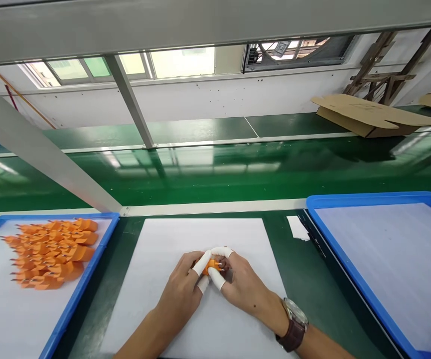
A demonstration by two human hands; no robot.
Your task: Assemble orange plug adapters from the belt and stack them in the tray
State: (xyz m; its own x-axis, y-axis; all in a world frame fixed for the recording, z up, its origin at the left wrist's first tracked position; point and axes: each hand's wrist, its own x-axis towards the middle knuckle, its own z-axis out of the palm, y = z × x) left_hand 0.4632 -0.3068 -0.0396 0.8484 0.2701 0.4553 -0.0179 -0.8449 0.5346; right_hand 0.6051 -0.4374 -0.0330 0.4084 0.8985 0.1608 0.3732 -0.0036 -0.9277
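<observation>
Pinching the orange part (210, 269) with left grip (182, 286) and right grip (243, 283) over the sheet (170, 239); ideally steadying lightly, keeping prongs (221, 269) unstrained.

Left hand (180, 289) and right hand (247, 286) are jointly pinching a small orange piece (212, 268) over a white sheet (200, 233); white finger covers (202, 262) are sheathing thumbs and index fingers. Left: blue-rimmed tray (75, 299) is holding clustered orange pieces (56, 255), tips pointing left. Right: second blue-rimmed tray (368, 199) is lying alongside. Beyond: glossy green surface (200, 182) is reflecting light.
</observation>
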